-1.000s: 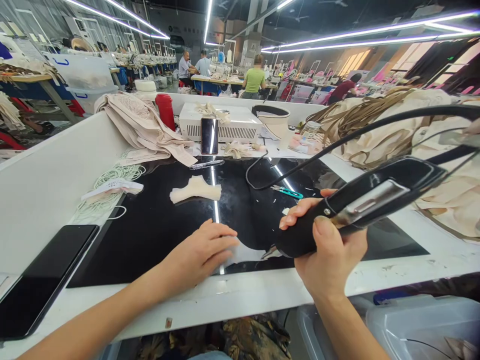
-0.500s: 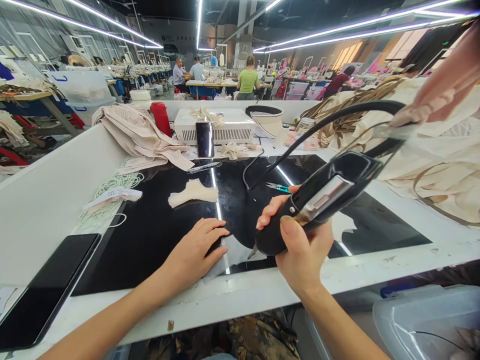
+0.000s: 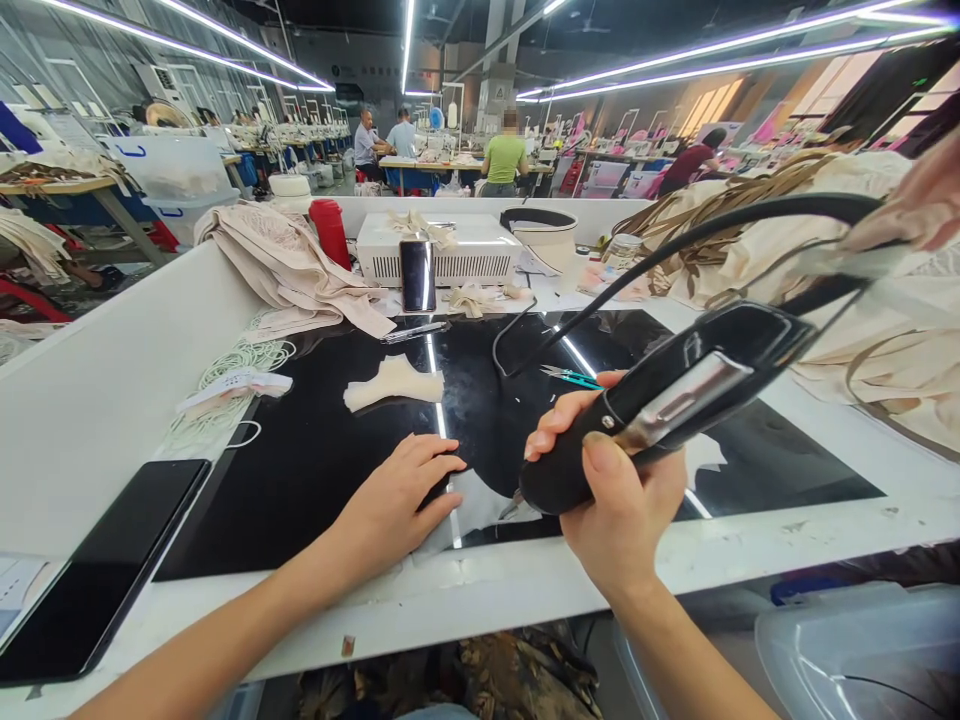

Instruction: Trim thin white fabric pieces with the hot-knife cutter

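My right hand (image 3: 626,490) is wrapped round a black handheld electric tool (image 3: 667,400) with a metal plate on its side and a thick black cable. The tool is tilted, its cable end raised to the right. My left hand (image 3: 409,490) lies with fingers spread on the glossy black mat (image 3: 300,470), touching the edge of a thin translucent piece (image 3: 476,505). Beyond it lies a cream fabric piece (image 3: 394,383). Another person's hand (image 3: 911,200), blurred, is at the cable at the upper right.
Teal snips (image 3: 574,378) lie behind the tool. Around the mat are a large phone (image 3: 101,565), green cord (image 3: 217,400), folded fabric (image 3: 289,270), a red bottle (image 3: 330,232), a white box (image 3: 442,255) and fabric heaps (image 3: 885,350) at right.
The view has shifted slightly, so most things sit a little further right. The tool's cable end and the other person's hand have moved right. My left hand stays on the mat.
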`<act>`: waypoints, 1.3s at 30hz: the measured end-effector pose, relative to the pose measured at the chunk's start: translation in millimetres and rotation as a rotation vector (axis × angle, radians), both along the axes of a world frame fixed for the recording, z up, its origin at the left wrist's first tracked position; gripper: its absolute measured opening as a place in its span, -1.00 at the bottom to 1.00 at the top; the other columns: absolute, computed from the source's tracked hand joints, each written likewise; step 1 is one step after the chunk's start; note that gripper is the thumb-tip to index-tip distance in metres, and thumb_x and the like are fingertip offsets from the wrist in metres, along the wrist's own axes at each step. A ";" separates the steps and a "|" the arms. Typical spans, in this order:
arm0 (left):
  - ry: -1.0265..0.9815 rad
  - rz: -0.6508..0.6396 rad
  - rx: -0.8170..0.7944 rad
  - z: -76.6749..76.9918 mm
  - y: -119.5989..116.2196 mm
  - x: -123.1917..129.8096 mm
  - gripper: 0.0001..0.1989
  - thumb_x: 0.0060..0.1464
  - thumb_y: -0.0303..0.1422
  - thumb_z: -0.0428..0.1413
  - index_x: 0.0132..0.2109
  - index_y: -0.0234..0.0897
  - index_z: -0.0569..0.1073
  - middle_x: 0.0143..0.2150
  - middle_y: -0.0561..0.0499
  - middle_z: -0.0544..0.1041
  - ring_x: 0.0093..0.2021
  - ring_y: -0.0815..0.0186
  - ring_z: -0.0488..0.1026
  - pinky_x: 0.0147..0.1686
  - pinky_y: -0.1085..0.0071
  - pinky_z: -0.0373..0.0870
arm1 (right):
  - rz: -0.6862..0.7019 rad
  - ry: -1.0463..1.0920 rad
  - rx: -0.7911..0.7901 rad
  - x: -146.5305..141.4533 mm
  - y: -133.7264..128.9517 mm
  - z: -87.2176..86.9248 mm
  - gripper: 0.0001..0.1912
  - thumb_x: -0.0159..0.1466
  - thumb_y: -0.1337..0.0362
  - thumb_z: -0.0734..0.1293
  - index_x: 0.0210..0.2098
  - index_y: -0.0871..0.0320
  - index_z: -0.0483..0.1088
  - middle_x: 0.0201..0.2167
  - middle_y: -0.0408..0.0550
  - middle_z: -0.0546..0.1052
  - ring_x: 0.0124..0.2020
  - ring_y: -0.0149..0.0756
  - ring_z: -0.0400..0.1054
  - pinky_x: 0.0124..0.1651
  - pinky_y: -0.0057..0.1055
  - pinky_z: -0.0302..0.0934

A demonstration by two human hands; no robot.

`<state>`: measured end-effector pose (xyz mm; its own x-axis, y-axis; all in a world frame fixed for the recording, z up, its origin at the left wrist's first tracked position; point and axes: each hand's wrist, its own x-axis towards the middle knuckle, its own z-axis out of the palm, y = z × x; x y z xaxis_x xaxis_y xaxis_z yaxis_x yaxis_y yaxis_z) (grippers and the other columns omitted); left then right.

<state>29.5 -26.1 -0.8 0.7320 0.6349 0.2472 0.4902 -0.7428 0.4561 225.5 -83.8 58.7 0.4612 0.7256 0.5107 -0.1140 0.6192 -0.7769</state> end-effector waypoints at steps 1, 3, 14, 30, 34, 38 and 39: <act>0.000 -0.001 0.002 -0.2 0.1 0.0 -0.72 0.38 -0.35 0.14 0.19 -0.22 0.50 0.33 -0.15 0.45 0.35 0.04 0.36 0.42 -0.13 0.23 | 0.007 0.008 0.006 -0.6 0.0 0.3 -0.63 0.28 0.18 0.49 0.01 -0.01 0.36 -0.36 -0.23 0.51 -0.47 -0.36 0.42 -0.40 -0.33 0.38; -0.006 -0.001 0.008 -0.6 0.0 -0.1 -0.71 0.38 -0.34 0.15 0.19 -0.21 0.50 0.33 -0.14 0.46 0.35 0.04 0.36 0.44 -0.13 0.20 | 0.023 0.014 0.013 -2.4 0.0 0.1 -0.63 0.28 0.19 0.50 0.02 -0.01 0.36 -0.35 -0.23 0.51 -0.47 -0.36 0.42 -0.40 -0.32 0.38; -0.040 -0.011 -0.018 1.2 -0.9 1.0 -0.79 0.35 -0.37 0.18 0.10 -0.19 0.51 0.30 -0.14 0.47 0.32 0.05 0.38 0.38 -0.07 0.29 | 0.070 -0.031 -0.039 -8.3 -0.6 -4.4 -0.67 0.32 0.20 0.47 0.01 -0.03 0.33 -0.33 -0.24 0.51 -0.46 -0.36 0.44 -0.40 -0.33 0.38; -0.260 0.057 -0.350 1.5 -2.2 4.9 -0.91 0.37 -0.37 0.11 -0.18 -0.18 0.47 -0.09 0.08 0.62 -0.05 0.27 0.53 0.31 0.11 0.30 | -0.549 -0.463 0.170 35.7 -15.2 -30.9 -0.60 0.26 0.38 0.50 0.06 -0.04 0.54 -0.12 -0.09 0.57 -0.08 -0.16 0.48 0.05 -0.17 0.36; -0.353 0.127 -0.557 9.7 -1.7 5.6 -0.93 0.28 -0.34 0.15 -0.21 -0.20 0.48 -0.23 0.09 0.60 -0.20 0.28 0.50 -0.04 0.30 0.43 | -0.157 -1.077 0.099 33.0 -4.1 -46.0 -0.65 0.39 0.32 0.37 0.15 -0.02 0.47 0.06 0.02 0.64 0.04 -0.07 0.55 0.05 -0.11 0.45; -0.430 0.137 -0.582 21.8 7.5 0.8 -0.93 0.25 -0.35 0.13 -0.23 -0.23 0.45 -0.28 0.08 0.61 -0.25 0.32 0.53 -0.21 0.41 0.42 | 0.070 -1.141 0.058 24.5 20.8 -45.0 -0.79 0.45 0.23 0.31 0.06 -0.04 0.46 -0.11 -0.08 0.68 -0.09 -0.14 0.61 -0.05 -0.17 0.52; -0.450 0.157 -0.579 24.1 12.3 -0.8 -0.91 0.25 -0.33 0.12 -0.22 -0.24 0.44 -0.30 0.07 0.60 -0.28 0.32 0.53 -0.24 0.42 0.42 | 0.096 -1.115 0.014 22.2 27.4 -44.3 -0.85 0.46 0.21 0.30 -0.01 -0.03 0.47 -0.19 -0.11 0.67 -0.17 -0.18 0.60 -0.12 -0.23 0.52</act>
<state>28.8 -13.7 23.3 0.5292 0.8430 0.0964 0.2442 -0.2601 0.9342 247.7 -56.4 14.5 -0.3172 0.7245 0.6120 0.5939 0.6548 -0.4674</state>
